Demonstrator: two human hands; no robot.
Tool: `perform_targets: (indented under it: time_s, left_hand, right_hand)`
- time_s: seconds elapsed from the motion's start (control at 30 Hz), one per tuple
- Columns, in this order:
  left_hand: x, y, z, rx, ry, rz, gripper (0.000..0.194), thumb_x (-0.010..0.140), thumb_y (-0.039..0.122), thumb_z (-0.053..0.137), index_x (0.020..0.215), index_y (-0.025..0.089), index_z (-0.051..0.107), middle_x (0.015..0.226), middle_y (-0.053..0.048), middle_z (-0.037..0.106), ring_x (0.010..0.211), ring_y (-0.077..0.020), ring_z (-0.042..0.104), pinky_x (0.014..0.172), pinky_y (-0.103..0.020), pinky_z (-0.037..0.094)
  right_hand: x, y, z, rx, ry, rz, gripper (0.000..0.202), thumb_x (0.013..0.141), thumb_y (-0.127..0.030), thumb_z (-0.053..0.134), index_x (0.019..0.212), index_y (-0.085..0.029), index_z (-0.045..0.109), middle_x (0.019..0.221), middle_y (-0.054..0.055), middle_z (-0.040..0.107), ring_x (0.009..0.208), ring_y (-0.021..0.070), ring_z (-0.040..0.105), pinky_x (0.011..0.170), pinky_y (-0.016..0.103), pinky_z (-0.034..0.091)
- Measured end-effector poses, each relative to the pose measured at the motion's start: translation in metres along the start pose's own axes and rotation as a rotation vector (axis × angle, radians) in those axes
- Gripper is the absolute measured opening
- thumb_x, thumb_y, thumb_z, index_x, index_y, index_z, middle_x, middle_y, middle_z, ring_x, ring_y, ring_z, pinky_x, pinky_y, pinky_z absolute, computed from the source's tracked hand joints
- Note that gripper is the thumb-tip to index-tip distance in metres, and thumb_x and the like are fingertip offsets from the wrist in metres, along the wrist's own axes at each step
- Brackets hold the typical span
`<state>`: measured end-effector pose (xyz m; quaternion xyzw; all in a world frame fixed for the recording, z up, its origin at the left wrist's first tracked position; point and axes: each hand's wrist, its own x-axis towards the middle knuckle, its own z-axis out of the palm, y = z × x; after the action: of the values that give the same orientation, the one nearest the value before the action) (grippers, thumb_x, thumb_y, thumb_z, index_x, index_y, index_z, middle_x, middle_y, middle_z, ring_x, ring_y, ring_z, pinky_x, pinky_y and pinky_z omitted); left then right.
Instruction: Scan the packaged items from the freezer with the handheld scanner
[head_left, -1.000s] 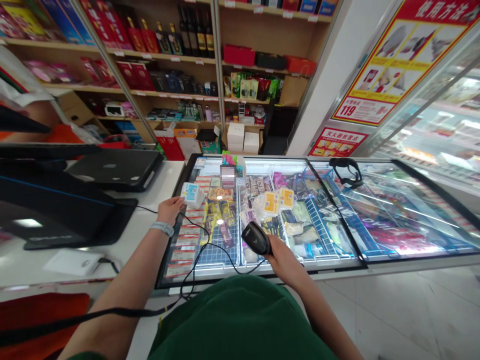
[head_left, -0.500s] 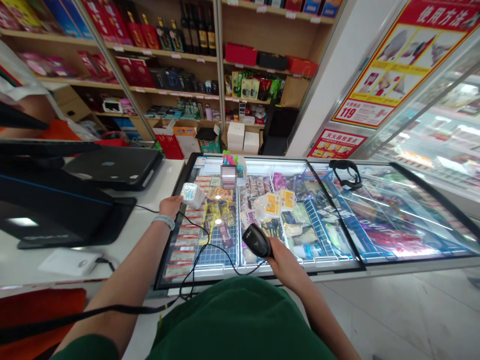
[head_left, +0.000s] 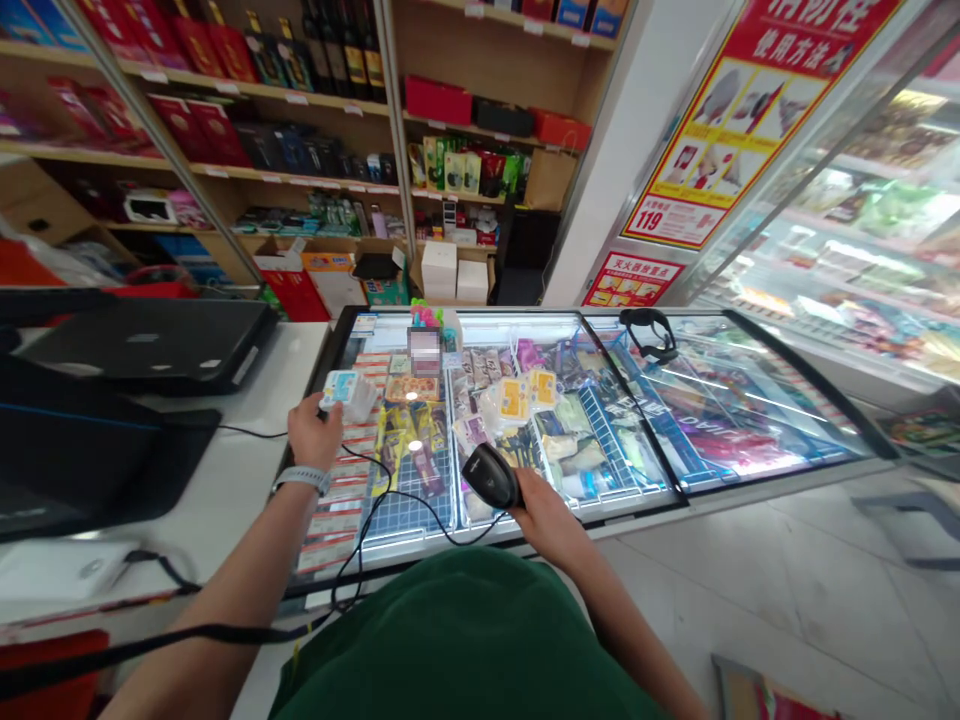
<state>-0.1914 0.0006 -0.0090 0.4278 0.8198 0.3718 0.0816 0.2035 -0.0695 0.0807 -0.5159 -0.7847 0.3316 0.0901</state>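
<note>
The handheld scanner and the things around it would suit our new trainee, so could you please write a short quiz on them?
1. Multiple choice: what colour are the labels on the two clear packs just beyond the black scanner? A) green B) orange C) black
2. True or false: the left hand is at the blue-labelled pack.
3. Fill in the gap: the black scanner is held in the person's ____ hand.

Key: 1. B; 2. true; 3. right.
</note>
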Motion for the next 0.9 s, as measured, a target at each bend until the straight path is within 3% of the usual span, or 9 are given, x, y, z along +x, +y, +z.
perform_targets:
  time_s: [0.17,0.37,0.53,0.7,0.9]
  left_hand:
    - [-0.034,0.029,0.026,-0.097,-0.149,-0.025,0.048,0.083,0.039,0.057,0.123,0.013,0.057,0.115,-0.014,0.064,0.109,-0.0293,0.058,0.097,-0.043,0.043]
    - [-0.09,0.067,0.079,-0.198,-0.584,-0.152,0.037,0.083,0.045,0.064,0.102,0.014,0.065,0.085,-0.004,0.07,0.077,-0.0181,0.066,0.074,-0.034,0.053]
    - [-0.12,0.091,0.111,-0.2,-0.847,-0.314,0.033,0.091,0.042,0.057,0.108,0.014,0.062,0.101,-0.005,0.066,0.084,-0.0153,0.065,0.075,-0.035,0.055]
    - [-0.129,0.103,0.125,-0.198,-0.95,-0.451,0.034,0.091,0.04,0.057,0.115,0.015,0.059,0.111,-0.007,0.064,0.092,-0.0176,0.064,0.08,-0.038,0.055]
    - [-0.134,0.105,0.128,-0.256,-0.993,-0.547,0.036,0.091,0.038,0.058,0.119,0.016,0.057,0.116,-0.008,0.062,0.097,-0.0192,0.063,0.083,-0.04,0.055]
  right_hand:
    - [-0.009,0.009,0.001,0.017,0.036,0.029,0.031,0.082,-0.01,0.053,0.112,-0.015,0.051,0.111,0.011,0.058,0.103,0.0229,0.056,0.092,0.034,0.042]
    - [-0.022,0.02,-0.001,0.06,0.125,0.068,0.028,0.082,-0.01,0.053,0.108,-0.016,0.051,0.108,0.011,0.058,0.1,0.0233,0.056,0.088,0.035,0.043]
    - [-0.035,0.031,-0.004,0.102,0.205,0.133,0.031,0.082,-0.01,0.053,0.113,-0.015,0.05,0.11,0.012,0.059,0.103,0.0233,0.056,0.09,0.034,0.043]
    - [-0.046,0.044,-0.006,0.104,0.276,0.185,0.029,0.083,-0.012,0.054,0.111,-0.016,0.05,0.108,0.011,0.06,0.102,0.0233,0.057,0.089,0.033,0.043]
    - [-0.051,0.056,-0.004,0.05,0.313,0.234,0.024,0.085,-0.016,0.053,0.11,-0.016,0.05,0.105,0.011,0.061,0.098,0.0239,0.058,0.084,0.033,0.044]
